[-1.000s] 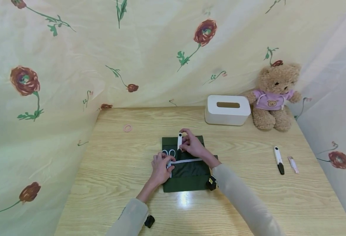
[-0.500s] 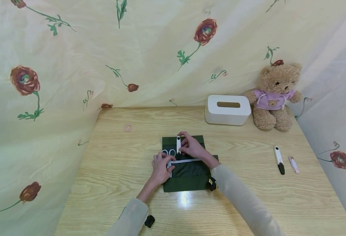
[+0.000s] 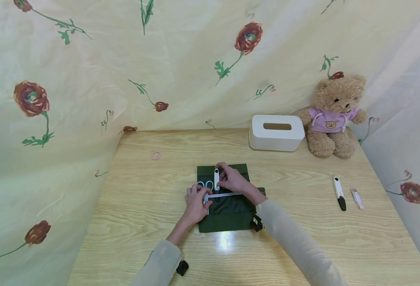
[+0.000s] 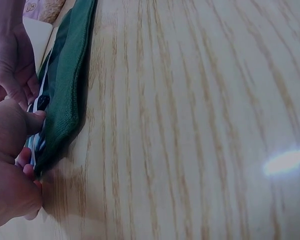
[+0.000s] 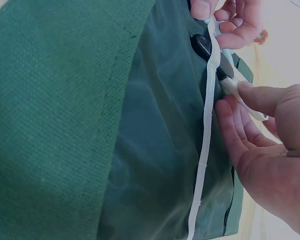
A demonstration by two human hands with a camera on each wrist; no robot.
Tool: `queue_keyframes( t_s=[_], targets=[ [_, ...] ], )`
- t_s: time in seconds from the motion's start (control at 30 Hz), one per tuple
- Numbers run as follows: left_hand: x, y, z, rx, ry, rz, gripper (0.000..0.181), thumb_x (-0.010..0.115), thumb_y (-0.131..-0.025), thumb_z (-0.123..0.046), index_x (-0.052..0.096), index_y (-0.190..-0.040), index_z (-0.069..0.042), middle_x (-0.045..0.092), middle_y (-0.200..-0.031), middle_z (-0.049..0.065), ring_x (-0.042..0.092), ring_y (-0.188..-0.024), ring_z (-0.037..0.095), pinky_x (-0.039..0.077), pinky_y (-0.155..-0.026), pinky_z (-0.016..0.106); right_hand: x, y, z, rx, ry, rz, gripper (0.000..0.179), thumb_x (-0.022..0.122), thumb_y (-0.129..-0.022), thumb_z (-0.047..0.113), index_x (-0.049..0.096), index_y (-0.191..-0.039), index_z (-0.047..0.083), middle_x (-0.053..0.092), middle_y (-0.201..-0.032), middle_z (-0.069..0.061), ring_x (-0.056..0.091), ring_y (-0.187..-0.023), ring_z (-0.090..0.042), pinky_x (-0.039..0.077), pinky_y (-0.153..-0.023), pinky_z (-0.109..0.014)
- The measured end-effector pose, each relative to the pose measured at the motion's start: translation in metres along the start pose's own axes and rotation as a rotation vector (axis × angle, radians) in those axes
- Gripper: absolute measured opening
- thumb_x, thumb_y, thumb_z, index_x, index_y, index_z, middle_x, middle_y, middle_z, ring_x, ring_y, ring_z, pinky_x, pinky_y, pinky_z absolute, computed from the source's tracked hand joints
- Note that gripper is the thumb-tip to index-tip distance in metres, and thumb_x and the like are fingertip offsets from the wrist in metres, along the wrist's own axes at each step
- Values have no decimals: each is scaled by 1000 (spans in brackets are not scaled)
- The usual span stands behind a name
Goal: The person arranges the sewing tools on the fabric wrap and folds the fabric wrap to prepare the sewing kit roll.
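My right hand point(image 3: 233, 178) pinches the white handle of a slim tool point(image 3: 216, 175) with a black end. In the right wrist view, that black end passes beneath a white elastic band point(image 5: 205, 135) running across a dark green fabric pouch point(image 5: 150, 130) laid open. My left hand point(image 3: 195, 201) rests at the pouch's left side, thumb and fingers pinching the band point(image 4: 38, 102) near its end. Just above those fingers show the white finger loops of scissors point(image 3: 209, 184); their lower part is hidden by the hand and band.
Another white tool with a black end point(image 3: 339, 193) and a small pinkish-white item point(image 3: 356, 198) lie at the right. A white tissue box point(image 3: 276, 139) and a teddy bear point(image 3: 333, 119) stand behind. A pink ring point(image 3: 155, 155) lies back left; a black object point(image 3: 257, 223) touches the pouch's lower right.
My right hand has moved slightly toward me, sliding the white-handled tool down until its black end goes under the elastic band. The left hand stays in place.
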State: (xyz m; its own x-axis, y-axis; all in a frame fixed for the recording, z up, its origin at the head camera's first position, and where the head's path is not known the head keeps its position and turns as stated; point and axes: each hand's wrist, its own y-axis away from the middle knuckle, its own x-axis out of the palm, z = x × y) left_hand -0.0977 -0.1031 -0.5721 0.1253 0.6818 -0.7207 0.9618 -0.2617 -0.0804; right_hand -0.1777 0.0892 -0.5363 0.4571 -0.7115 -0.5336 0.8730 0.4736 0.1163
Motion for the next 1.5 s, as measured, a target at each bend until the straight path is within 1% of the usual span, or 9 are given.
queue_keyframes(
  t_s=[0.13, 0.37, 0.63, 0.73, 0.93, 1.07, 1.2, 1.37, 1.5],
  targets=[
    [0, 0, 0, 0, 3, -5, 23, 76, -87, -6, 63, -105, -12, 44, -113, 12, 37, -102, 33, 30, -83, 50, -1, 0, 1, 12, 6, 21, 54, 71, -88, -3, 45, -136, 0, 63, -89, -9, 63, -78, -20, 51, -72, -36],
    [-1, 0, -2, -28, 1, 28, 24, 75, -88, -8, 63, -107, -12, 43, -115, 12, 36, -104, 33, 29, -85, 49, -2, 1, 0, 3, 0, 47, 51, 72, -86, -5, 48, -131, -2, 63, -90, -10, 63, -80, -21, 52, -74, -36],
    [-1, 0, -2, -34, 7, 26, 24, 75, -88, -8, 62, -107, -12, 43, -115, 11, 36, -103, 33, 29, -85, 50, 0, 0, 0, 55, -20, 93, 44, 73, -84, -6, 54, -124, -2, 61, -93, -9, 62, -82, -20, 52, -72, -34],
    [-1, 0, -2, -30, 1, 21, 24, 76, -87, -7, 62, -106, -12, 43, -115, 11, 36, -102, 33, 29, -85, 50, -1, 0, 1, 52, 8, 103, 39, 72, -84, -7, 57, -118, -2, 61, -92, -9, 61, -82, -20, 51, -73, -33],
    [-1, 0, -3, -45, 4, 33, 23, 75, -89, -8, 62, -107, -13, 42, -116, 11, 36, -103, 32, 29, -86, 49, -1, 0, 1, 25, 74, 115, 28, 67, -83, -10, 64, -110, -2, 62, -92, -8, 59, -83, -20, 50, -75, -33],
    [-2, -2, -3, -42, 10, 38, 22, 74, -90, -8, 62, -107, -13, 42, -116, 10, 35, -103, 32, 29, -85, 50, -3, -2, 1, 4, 113, 113, 25, 63, -85, -9, 65, -109, -2, 62, -91, -8, 57, -81, -19, 49, -73, -33],
    [-3, -4, -3, -30, 14, 34, 21, 74, -90, -8, 61, -107, -13, 42, -115, 10, 35, -103, 32, 28, -85, 49, -4, -2, 4, 8, 131, 115, 24, 60, -87, -9, 66, -109, -1, 61, -91, -9, 56, -80, -19, 48, -73, -32],
    [-1, -1, -2, -18, 6, 22, 22, 74, -89, -8, 61, -105, -14, 43, -114, 11, 36, -103, 32, 28, -84, 49, -3, -1, 4, 20, 145, 127, 24, 57, -88, -9, 67, -108, 0, 62, -91, -7, 55, -80, -19, 47, -72, -32],
    [1, 1, -1, -16, 2, 18, 21, 74, -89, -8, 61, -105, -14, 43, -115, 11, 36, -104, 33, 29, -84, 50, -1, 1, 4, 8, 148, 137, 22, 57, -89, -8, 67, -106, 0, 60, -88, -5, 54, -77, -18, 45, -71, -31]
  ],
)
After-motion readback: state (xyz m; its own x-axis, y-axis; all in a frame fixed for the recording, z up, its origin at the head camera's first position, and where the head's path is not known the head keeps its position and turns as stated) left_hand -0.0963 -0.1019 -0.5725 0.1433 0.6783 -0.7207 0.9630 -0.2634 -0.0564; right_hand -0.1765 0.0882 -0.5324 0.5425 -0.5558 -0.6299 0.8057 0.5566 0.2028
